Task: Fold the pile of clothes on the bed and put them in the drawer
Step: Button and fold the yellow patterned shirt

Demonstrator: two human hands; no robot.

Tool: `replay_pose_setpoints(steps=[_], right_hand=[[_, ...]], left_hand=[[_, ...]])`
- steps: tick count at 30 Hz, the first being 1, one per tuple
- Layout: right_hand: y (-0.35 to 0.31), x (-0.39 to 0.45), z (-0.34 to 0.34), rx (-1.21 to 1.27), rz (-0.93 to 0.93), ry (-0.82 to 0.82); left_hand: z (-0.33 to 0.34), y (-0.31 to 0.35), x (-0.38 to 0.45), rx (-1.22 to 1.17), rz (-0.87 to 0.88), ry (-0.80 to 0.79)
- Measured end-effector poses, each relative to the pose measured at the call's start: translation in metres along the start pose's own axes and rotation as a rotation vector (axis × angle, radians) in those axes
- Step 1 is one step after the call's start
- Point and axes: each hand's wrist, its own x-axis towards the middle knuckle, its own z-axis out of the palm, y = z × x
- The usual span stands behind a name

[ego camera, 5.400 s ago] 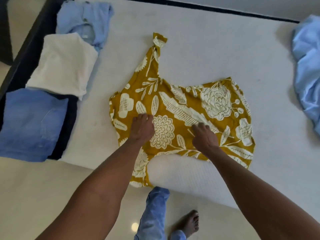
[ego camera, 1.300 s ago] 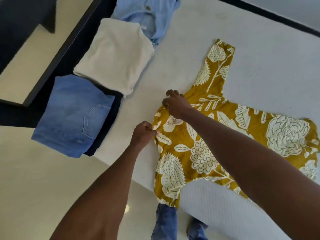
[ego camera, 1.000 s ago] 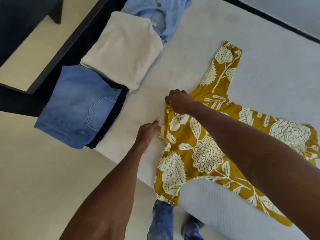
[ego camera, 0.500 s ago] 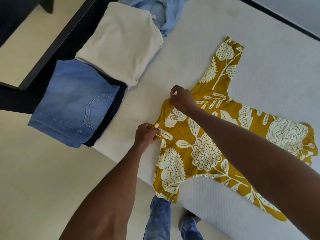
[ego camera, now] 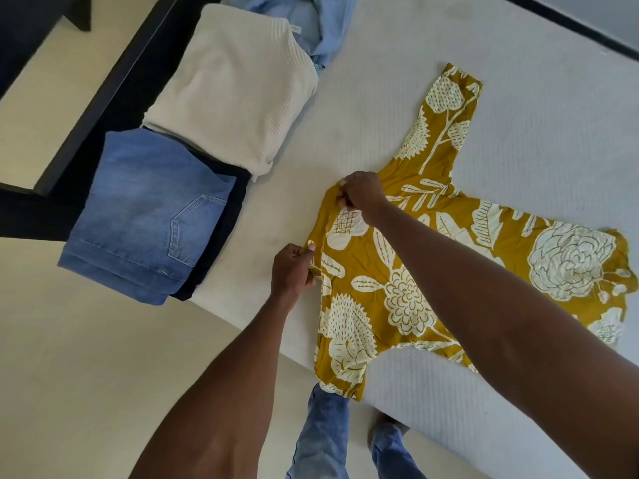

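A mustard-yellow top with a white flower print point(ego camera: 408, 299) lies spread on the white bed point(ego camera: 539, 140), one sleeve pointing away from me and one hanging over the near edge. My left hand point(ego camera: 292, 271) pinches the top's left edge between thumb and fingers. My right hand point(ego camera: 361, 195) pinches the same edge a little farther up, the arm crossing over the cloth. Along the bed's left side lie folded blue jeans point(ego camera: 145, 212), a folded cream knit point(ego camera: 235, 88) and a light blue shirt point(ego camera: 311, 19).
A dark folded garment point(ego camera: 224, 236) peeks out under the jeans. The black bed frame point(ego camera: 103, 95) runs along the left, with pale floor point(ego camera: 86, 375) below. My jeans-clad legs point(ego camera: 321, 437) stand at the bed's near edge.
Five seconds ago both hands pressed flat on the top's middle. Since then they moved to its left edge and pinched it; the left hand let go briefly and gripped again.
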Motion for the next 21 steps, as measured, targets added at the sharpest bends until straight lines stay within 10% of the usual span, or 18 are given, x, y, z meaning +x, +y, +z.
replay_pose_setpoints(steps=[6,9,21], right_hand=[[0.015,-0.001,0.013,-0.435,-0.291,0.248],[0.024,-0.015,0.011,-0.695,-0.496,0.049],[0.217,-0.138,-0.052,-0.572,-0.203,0.272]], left_hand=[[0.01,-0.008,-0.003,0.133,0.077,0.118],[0.016,-0.01,-0.006,0.138,0.106,0.184],[0.056,-0.019,-0.056,0.511,0.36,0.526]])
